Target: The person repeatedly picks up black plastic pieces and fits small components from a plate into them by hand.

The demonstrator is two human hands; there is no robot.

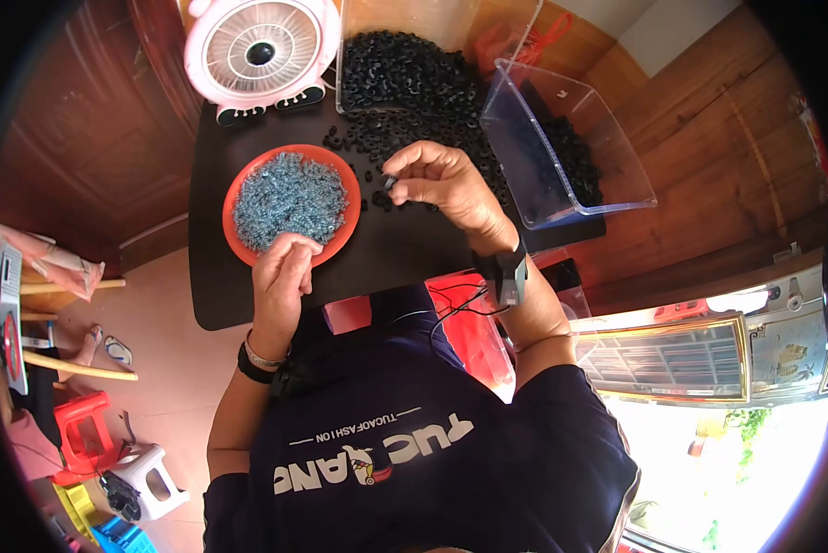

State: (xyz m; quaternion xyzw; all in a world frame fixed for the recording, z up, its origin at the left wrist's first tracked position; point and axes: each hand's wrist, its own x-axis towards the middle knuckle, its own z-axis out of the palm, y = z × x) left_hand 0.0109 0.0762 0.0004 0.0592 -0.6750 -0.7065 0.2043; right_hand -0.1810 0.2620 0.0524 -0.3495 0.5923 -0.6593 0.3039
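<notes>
My right hand [446,189] is raised over the dark table, its thumb and forefinger pinching a small dark piece [390,182]. Loose black plastic pieces [384,134] lie scattered just beyond it. On the left, my left hand [283,275] is at the near rim of an orange-red plate [348,241], with its fingers curled together. Whatever those fingers may hold is hidden. Small bluish, clear-looking pieces [289,198] are heaped in the plate.
A pink fan [261,53] stands at the back left. Behind the scattered pieces, a clear bin holds a black heap [405,69]. Another clear bin [561,152] leans at the right with black pieces beside it. A red bag [474,332] hangs below the table's front edge.
</notes>
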